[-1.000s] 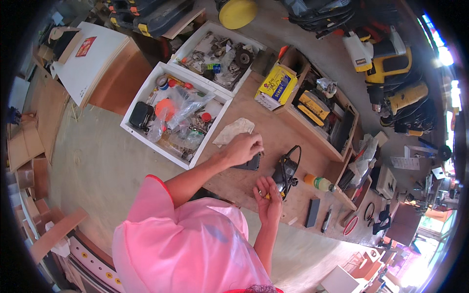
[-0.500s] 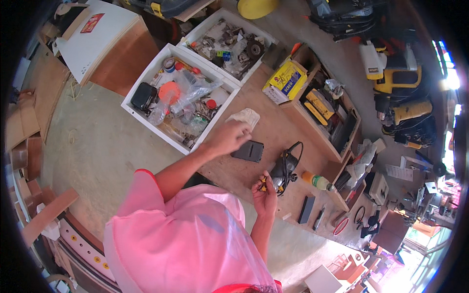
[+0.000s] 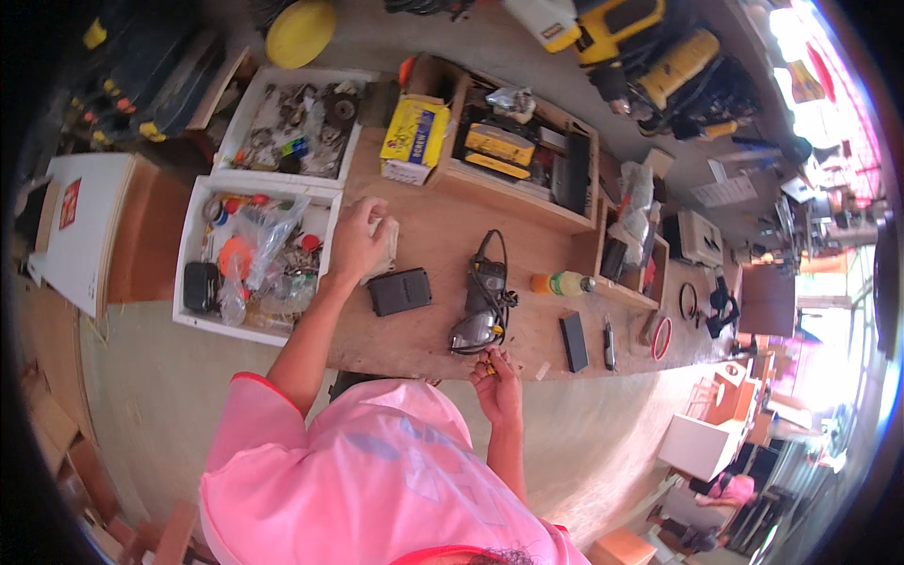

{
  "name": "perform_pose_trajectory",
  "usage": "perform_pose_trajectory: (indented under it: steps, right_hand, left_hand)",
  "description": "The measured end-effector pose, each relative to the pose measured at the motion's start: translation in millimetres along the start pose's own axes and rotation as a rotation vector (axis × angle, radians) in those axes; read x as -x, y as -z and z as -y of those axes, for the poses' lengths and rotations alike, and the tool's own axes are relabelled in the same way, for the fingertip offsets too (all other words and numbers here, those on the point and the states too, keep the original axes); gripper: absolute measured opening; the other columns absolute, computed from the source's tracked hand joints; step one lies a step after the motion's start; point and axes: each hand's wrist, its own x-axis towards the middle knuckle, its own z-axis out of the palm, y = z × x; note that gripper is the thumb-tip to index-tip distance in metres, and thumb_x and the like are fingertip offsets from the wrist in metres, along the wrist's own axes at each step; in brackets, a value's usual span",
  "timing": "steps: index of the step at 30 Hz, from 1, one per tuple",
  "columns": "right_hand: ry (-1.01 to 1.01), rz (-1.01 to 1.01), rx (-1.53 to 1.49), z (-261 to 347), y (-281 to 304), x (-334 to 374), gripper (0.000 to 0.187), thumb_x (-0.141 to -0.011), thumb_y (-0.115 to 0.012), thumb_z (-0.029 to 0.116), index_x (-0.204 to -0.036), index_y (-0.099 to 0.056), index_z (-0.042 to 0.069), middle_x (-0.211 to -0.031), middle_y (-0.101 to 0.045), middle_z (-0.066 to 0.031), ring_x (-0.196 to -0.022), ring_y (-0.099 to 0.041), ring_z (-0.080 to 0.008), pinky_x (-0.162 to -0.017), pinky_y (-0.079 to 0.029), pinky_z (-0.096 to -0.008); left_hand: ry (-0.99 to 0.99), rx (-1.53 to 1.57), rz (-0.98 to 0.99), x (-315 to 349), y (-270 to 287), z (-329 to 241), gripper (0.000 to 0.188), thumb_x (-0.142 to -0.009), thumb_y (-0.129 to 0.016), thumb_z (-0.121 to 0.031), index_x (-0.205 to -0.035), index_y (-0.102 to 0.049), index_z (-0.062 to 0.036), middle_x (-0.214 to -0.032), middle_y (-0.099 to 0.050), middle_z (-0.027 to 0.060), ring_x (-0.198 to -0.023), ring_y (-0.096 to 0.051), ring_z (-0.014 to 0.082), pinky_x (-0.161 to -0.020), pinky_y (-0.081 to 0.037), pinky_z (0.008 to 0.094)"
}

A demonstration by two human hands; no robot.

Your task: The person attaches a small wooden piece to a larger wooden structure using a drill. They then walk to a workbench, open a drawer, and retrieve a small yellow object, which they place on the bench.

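My left hand [image 3: 360,235] is over the left part of the workbench, its fingers loosely bent and apart, with nothing visible in them. A pale crumpled cloth or bag [image 3: 391,252] lies beside and partly under it. Just nearer to me rests a dark rectangular case [image 3: 400,292]. At the bench's front edge my right hand [image 3: 499,384] is closed on a small yellow-and-black piece [image 3: 490,365], mostly covered by the fingers. Right above that hand lies a corded power tool [image 3: 478,325] with a silver-grey head, its black cable looped around it.
Two white drawers of mixed hardware [image 3: 193,273] [image 3: 226,141] stand at the left. A yellow box [image 3: 414,132] and a wooden organizer [image 3: 527,202] line the back. Rightward are a bottle [image 3: 565,283], a black block [image 3: 573,342], a utility knife [image 3: 609,347] and a red ring [image 3: 662,337].
My view has turned, so the bench sits more level. The left hand has moved away from the dark case toward the drawers. The right hand keeps its small piece near the power tool.
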Motion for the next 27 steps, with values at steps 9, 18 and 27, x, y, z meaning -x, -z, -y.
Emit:
perform_pose_trajectory:
  steps: [9,18,27]
  right_hand:
    - [0.12,-0.154,-0.02,2.7,24.8,34.8,0.01,-0.106,-0.054,0.018,-0.109,-0.059,0.011,-0.087,-0.056,0.0025,-0.067,-0.049,-0.0079,-0.062,-0.041,-0.0257]
    - [0.203,-0.341,-0.12,-18.5,72.5,81.3,0.009,-0.105,-0.055,0.017,-0.109,-0.06,0.011,-0.086,-0.054,0.0029,-0.066,-0.047,-0.0078,-0.063,-0.041,-0.0257]
    - [0.253,-0.401,-0.203,-36.5,94.4,100.1,0.009,-0.104,-0.057,0.018,-0.108,-0.06,0.011,-0.085,-0.055,0.0032,-0.067,-0.047,-0.0085,-0.064,-0.041,-0.0266]
  left_hand:
    - [-0.288,0.003,0.151,-120.8,-113.1,-58.5,0.024,-0.09,-0.069,-0.011,-0.112,-0.061,-0.0024,-0.1,-0.069,0.019,-0.094,-0.068,0.0372,-0.078,-0.053,0.0451]
    - [-0.132,-0.706,0.574,-245.8,-188.4,-51.5,0.043,-0.094,-0.06,-0.021,-0.133,-0.054,-0.0027,-0.137,-0.058,0.023,-0.13,-0.05,0.0457,-0.105,-0.04,0.0627]
    - [-0.274,-0.284,0.507,-249.0,-186.3,-41.9,0.045,-0.092,-0.07,-0.037,-0.12,-0.065,-0.0021,-0.119,-0.068,0.0247,-0.115,-0.062,0.0431,-0.092,-0.05,0.0496]
